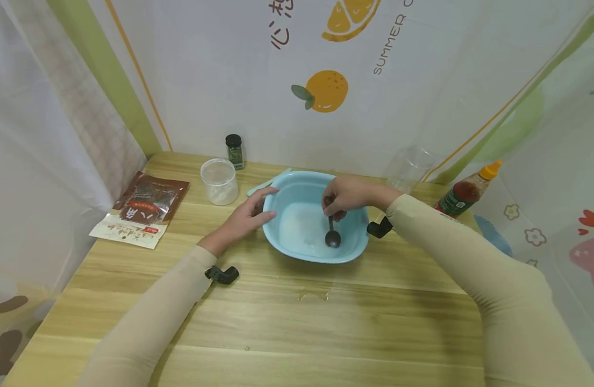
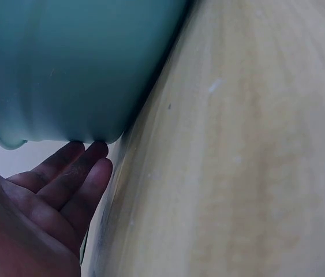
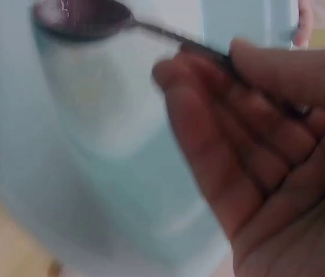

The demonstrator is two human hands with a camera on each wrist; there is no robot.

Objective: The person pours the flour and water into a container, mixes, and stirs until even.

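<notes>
A light blue plastic basin (image 1: 279,244) stands on the table, with a whitish, wet-looking patch across its bottom. Its left side is touched by my left hand (image 1: 248,216), the thumb at the rim. In the left wrist view, fairly straight fingers (image 2: 90,184) of that hand rest their tips on the basin's outer wall (image 2: 75,69). My right hand (image 1: 347,194) reaches over the far right rim and pinches the handle of a dark spoon (image 1: 333,238). The spoon's bowl (image 3: 84,20) hangs inside the basin; whether it touches the bottom I cannot tell.
Left of the basin are a clear jar of white powder (image 1: 220,185), a black-capped herb jar (image 1: 234,150) and a brown food packet (image 1: 147,207). A light blue stick-like item (image 1: 263,185) lies behind it. Right stand a clear container (image 1: 413,166) and a red sauce bottle (image 1: 466,193). Water drops spot the wooden table (image 1: 321,333).
</notes>
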